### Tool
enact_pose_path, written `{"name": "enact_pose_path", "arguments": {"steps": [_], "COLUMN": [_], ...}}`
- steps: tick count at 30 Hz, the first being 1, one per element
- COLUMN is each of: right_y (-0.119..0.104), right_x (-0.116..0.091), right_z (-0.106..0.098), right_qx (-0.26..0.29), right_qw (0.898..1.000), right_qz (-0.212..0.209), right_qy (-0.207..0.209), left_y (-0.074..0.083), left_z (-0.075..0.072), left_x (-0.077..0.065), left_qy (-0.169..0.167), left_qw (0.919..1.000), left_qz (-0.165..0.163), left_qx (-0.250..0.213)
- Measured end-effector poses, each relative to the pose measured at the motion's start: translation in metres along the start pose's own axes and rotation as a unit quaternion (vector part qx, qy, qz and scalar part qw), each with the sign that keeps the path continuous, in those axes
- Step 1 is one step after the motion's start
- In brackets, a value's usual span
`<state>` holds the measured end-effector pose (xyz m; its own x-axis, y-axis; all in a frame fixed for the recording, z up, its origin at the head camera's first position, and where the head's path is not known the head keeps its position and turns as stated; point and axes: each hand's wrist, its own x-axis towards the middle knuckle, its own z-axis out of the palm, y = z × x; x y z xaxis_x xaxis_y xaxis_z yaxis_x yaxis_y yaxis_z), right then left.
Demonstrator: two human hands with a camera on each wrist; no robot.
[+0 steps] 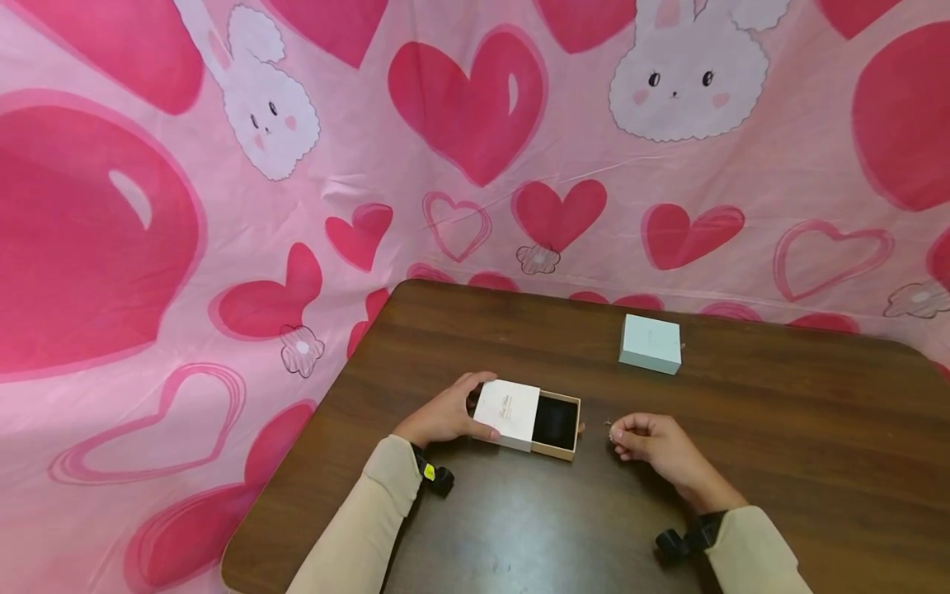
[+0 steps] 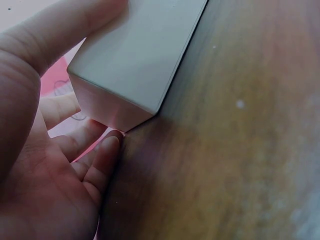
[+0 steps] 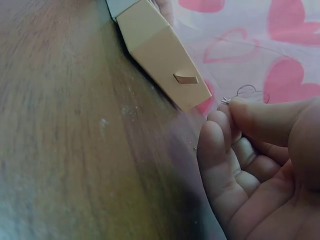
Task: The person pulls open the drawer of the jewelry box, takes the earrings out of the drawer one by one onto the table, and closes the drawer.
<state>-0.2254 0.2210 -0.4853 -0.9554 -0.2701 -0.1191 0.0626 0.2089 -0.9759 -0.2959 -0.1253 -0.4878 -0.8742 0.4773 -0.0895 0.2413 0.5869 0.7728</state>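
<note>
A white sliding drawer box lies on the table, its tan drawer pulled partly out to the right with a black pad inside. My left hand grips the sleeve's left end, thumb along the near side and fingers at the far side. In the left wrist view the thumb lies over the box's edge. To the right of the drawer, my right hand pinches a small silvery piece with thin prongs between thumb and index finger; most of it is hidden, and I cannot tell its kind.
A pale blue-green box stands closed farther back on the right. A short ribbon tab sticks out of the drawer's front. The brown wooden table meets a pink heart-and-rabbit cloth at its back and left.
</note>
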Motion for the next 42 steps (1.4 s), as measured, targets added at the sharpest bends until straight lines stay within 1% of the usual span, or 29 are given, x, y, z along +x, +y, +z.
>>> {"name": "enact_pose_path", "arguments": {"steps": [5,9,13,20,23,26,30,42], "right_y": [0.005,0.008,0.009,0.008,0.007,0.005,0.003,-0.003], "right_x": [0.001,0.003,0.004,0.005,0.006,0.006,0.007,0.007], "right_z": [0.0,0.001,0.001,0.001,0.001,0.001,0.003,0.007], "right_qx": [-0.014,-0.029,-0.044,-0.062,-0.083,-0.129,-0.193,-0.278], "right_qw": [1.0,1.0,0.999,0.998,0.996,0.991,0.981,0.96], "right_qz": [0.006,0.001,-0.007,-0.006,-0.012,-0.021,-0.029,-0.032], "right_qy": [-0.006,-0.003,-0.001,-0.003,-0.004,0.001,0.009,0.022], "left_y": [0.0,-0.001,-0.001,-0.002,-0.002,-0.002,-0.002,-0.004], "left_z": [0.0,0.001,0.001,0.001,0.001,0.001,0.001,0.001], "left_x": [0.0,0.001,0.001,0.001,0.001,0.001,0.0,0.001], "left_qy": [-0.001,-0.001,0.0,-0.001,0.0,-0.001,-0.003,-0.001], "left_qw": [1.0,1.0,1.0,1.0,1.0,1.0,1.0,1.0], "left_qz": [0.0,0.005,0.004,-0.001,-0.002,-0.003,-0.003,-0.002], "left_qx": [0.002,0.001,-0.003,-0.005,-0.004,-0.003,-0.003,0.002]}}
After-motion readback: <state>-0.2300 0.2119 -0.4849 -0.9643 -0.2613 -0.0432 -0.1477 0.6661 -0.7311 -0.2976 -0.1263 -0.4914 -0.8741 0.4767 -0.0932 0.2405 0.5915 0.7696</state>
